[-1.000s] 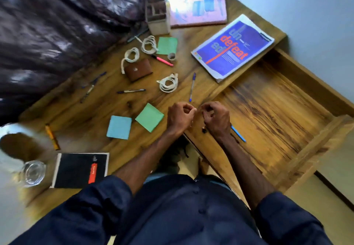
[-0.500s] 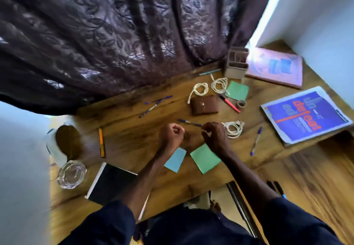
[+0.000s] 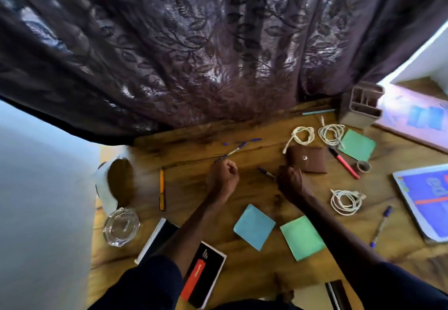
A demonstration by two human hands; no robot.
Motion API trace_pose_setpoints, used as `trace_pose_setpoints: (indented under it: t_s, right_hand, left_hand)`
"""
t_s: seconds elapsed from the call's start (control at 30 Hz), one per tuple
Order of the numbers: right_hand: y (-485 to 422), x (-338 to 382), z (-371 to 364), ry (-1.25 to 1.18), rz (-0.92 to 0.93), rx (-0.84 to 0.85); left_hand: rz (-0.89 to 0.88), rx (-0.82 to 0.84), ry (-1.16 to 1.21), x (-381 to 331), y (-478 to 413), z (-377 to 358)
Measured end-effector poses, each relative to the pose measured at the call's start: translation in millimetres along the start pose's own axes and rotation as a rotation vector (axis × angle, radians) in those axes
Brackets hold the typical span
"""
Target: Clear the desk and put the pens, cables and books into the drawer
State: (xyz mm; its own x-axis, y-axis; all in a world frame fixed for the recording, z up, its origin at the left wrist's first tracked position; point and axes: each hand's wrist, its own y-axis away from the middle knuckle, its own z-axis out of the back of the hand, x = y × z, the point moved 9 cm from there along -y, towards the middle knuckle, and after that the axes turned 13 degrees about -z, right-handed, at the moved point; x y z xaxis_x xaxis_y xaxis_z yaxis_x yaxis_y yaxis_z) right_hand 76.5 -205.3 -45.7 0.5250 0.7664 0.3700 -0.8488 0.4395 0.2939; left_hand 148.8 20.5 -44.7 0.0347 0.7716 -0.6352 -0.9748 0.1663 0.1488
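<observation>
wood desk point(image 3: 186, 188) below dark curtain point(image 3: 194, 55). r hand point(image 3: 291, 183) fingers curled round blue pen point(image 3: 266, 172), mid desk, just left of brown pouch point(image 3: 306, 158). l hand point(image 3: 223, 176) tight fist, nothing seen in it, loose pen point(image 3: 232, 151) just beyond knuckles. white cable point(image 3: 345, 202) right of r hand; blue book point(image 3: 426, 200) at right edge; black notebook point(image 3: 206, 271) near edge.

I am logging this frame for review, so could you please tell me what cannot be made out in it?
Head view:
Drawer: outside the frame.
Blue book: cut off by the right edge.
Black notebook: partly under the left forearm.
Pen: its end hidden by the right hand; a grip cannot be confirmed.
Pink book: washed out by window glare.
</observation>
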Motion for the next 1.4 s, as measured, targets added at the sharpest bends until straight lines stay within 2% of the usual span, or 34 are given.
trace_pose_setpoints:
  t_s: [0.13, 0.2, 0.33, 0.43, 0.57, 0.67, 0.7, 0.8, 0.87, 0.97, 1.13, 1.4]
  right_hand:
    - [-8, 20, 1, -0.109, 0.037, -0.050]
    - [-11, 26, 4, -0.161, 0.042, -0.060]
    - [-6, 34, 16, -0.248, 0.066, -0.095]
    - [-1, 24, 19, -0.276, 0.007, -0.041]
    - [12, -1, 26, -0.331, -0.124, 0.014]
    - [23, -34, 33, -0.389, -0.254, 0.036]
    - [27, -46, 31, -0.481, -0.300, 0.072]
    - [49, -84, 31, -0.959, -0.433, 0.188]
    - [61, -107, 36, -1.114, -0.467, 0.196]
    - [83, -142, 49, -1.148, -0.452, 0.193]
    - [128, -203, 62, -1.173, -0.456, 0.149]
    - [229, -347, 88, -1.158, -0.660, -0.062]
  left_hand:
    - [-0.196, -0.045, -0.131, -8, -30, 15]
    - [-0.301, -0.005, -0.262, -17, -42, 13]
    - [-0.333, 0.171, -0.547, -17, -54, -7]
    - [-0.348, 0.181, -0.581, -19, -51, -10]
    - [-0.332, 0.184, -0.441, -19, -33, -14]
    - [-0.298, 0.209, -0.175, -32, -11, -24]
    - [-0.256, 0.239, -0.008, -38, -3, -30]
    - [-0.074, 0.372, 0.504, -68, 29, -60]
    - [0.000, 0.439, 0.665, -88, 49, -79]
    - [0.021, 0.526, 0.718, -120, 77, -107]
    - [0.011, 0.582, 0.757, -176, 126, -146]
    - [-0.090, 0.756, 0.631, -249, 247, -254]
